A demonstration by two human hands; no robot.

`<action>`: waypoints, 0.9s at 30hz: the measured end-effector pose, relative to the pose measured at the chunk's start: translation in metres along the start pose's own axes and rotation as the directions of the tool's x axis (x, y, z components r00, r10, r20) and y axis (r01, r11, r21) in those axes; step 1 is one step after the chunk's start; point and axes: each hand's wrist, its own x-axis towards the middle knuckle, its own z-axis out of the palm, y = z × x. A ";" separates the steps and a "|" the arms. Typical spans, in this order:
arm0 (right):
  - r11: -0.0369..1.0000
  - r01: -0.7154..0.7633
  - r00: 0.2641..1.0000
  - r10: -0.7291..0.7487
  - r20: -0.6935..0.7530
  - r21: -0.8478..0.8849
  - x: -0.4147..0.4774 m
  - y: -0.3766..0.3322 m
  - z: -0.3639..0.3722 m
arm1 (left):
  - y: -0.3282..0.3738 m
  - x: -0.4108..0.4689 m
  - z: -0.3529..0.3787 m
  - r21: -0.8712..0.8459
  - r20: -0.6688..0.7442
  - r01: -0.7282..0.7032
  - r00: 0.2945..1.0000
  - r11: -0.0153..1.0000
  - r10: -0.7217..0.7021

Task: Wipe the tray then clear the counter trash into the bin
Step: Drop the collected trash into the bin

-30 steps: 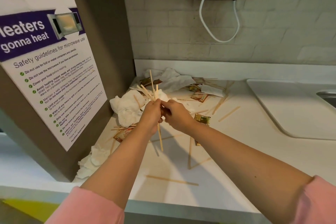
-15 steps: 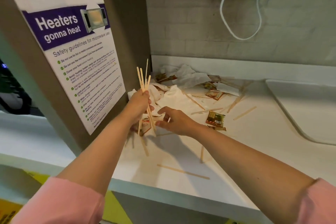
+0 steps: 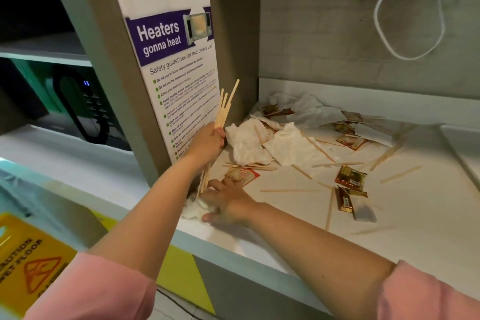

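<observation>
At the bottom of the frame two pink sleeves led up into bare forearms reaching over the white counter. Lower left, a yellow wet-floor sign stood below the counter edge. The right hand lay palm down near the counter's front left corner, fingers spread and open over a crumpled white tissue, touching it. Just above it, the left hand was closed around a bundle of wooden stir sticks, held nearly upright, their tips fanning toward the microwave safety poster on the brown side panel. Right of centre, loose stir sticks and sauce sachets lay scattered on the counter. Further back, in the corner, crumpled white napkins were heaped among more sachets and sticks. At the left edge a microwave sat on a shelf. At the upper right a white cable looped down the tiled wall.
</observation>
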 end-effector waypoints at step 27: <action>0.173 -0.035 0.720 0.688 -0.096 0.984 -0.100 0.065 -0.064 | 0.049 -0.044 0.121 -0.541 0.209 0.282 0.958 0.792 -0.198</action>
